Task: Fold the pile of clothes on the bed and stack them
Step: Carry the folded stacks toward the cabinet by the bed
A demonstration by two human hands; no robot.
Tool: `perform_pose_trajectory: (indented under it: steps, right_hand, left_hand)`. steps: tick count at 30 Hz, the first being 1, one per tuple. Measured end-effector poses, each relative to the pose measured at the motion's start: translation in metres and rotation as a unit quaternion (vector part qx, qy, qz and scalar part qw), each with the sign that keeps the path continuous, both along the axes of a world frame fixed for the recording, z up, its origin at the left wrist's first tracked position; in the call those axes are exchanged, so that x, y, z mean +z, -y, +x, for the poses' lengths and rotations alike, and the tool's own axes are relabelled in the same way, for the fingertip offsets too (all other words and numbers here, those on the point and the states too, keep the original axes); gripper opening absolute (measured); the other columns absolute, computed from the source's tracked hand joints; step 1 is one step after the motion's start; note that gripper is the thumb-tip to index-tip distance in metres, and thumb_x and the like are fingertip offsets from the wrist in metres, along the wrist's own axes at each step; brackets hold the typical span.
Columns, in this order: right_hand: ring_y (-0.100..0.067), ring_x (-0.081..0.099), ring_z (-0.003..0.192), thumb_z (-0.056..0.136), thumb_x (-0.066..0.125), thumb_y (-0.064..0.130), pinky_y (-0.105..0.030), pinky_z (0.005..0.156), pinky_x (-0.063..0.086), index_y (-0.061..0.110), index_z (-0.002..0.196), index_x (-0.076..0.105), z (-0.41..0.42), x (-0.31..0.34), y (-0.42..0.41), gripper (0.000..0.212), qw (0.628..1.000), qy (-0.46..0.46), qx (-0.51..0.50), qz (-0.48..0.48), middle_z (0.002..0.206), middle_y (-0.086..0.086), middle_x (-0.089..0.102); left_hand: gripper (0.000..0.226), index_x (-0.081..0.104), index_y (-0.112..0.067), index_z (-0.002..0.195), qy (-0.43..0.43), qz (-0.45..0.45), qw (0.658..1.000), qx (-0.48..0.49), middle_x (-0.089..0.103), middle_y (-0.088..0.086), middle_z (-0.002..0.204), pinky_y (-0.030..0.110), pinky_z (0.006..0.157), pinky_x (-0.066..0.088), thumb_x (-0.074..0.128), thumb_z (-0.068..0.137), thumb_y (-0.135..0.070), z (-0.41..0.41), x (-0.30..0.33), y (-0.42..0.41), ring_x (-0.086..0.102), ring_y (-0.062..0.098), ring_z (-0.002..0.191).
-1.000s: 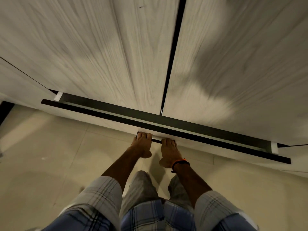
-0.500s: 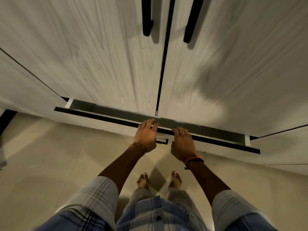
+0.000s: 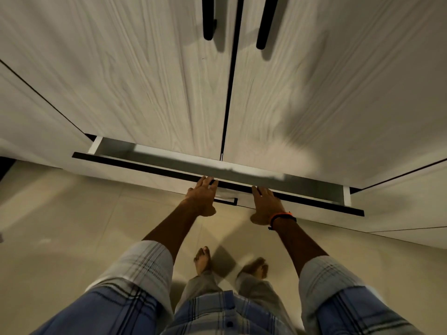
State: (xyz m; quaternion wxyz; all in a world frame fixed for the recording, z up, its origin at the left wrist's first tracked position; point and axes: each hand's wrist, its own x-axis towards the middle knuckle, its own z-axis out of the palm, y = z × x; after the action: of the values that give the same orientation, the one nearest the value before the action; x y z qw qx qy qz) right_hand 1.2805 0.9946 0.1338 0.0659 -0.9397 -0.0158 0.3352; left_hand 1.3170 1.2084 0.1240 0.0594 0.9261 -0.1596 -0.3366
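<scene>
At drawer front edge: left hand, right hand flat, fingers straight, touching.

A pale wood-grain wardrobe with two closed doors and two black vertical handles. Below the doors, a drawer with a black top edge stands partly open. Beige tiled floor, dim warm light.

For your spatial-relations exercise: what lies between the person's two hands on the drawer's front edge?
In the head view, between the left hand and right hand runs the drawer's black top strip, with a small black handle just below.
</scene>
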Motion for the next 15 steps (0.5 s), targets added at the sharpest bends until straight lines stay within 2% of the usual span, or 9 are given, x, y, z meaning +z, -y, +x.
perform_pose_trajectory:
  steps: [5,9,15]
  right_hand:
    - [-0.030,0.012,0.150,0.083,0.069,0.028,-0.049,0.119,0.025,0.011,0.157,0.007,-0.020,0.002,0.006,0.098,0.999,0.002,0.040,0.004,0.163,-0.011,0.010]
    - [-0.029,0.017,0.148,0.080,0.070,0.031,-0.044,0.118,0.026,0.012,0.157,0.010,-0.042,0.000,0.020,0.099,0.996,0.015,0.080,0.038,0.162,-0.009,0.015]
    - [-0.031,0.030,0.140,0.080,0.069,0.030,-0.041,0.113,0.030,0.013,0.155,0.017,-0.082,-0.005,0.065,0.093,0.992,0.033,0.104,0.060,0.156,-0.009,0.027]
  left_hand:
    - [0.100,0.007,-0.013,0.155,0.008,0.012,0.999,0.032,-0.002,0.008,0.164,0.055,0.116,0.021,0.074,0.083,-0.032,-0.023,0.001,0.005,-0.002,0.029,0.151]
    - [0.100,0.008,-0.010,0.155,0.020,0.048,0.997,0.062,-0.001,0.010,0.163,0.051,0.116,0.022,0.073,0.083,-0.035,-0.052,0.003,0.017,0.001,0.030,0.150]
    - [0.099,0.009,-0.018,0.156,0.013,0.090,0.989,0.118,0.001,0.016,0.162,0.056,0.117,0.022,0.072,0.082,-0.036,-0.093,0.009,0.047,0.006,0.036,0.149]
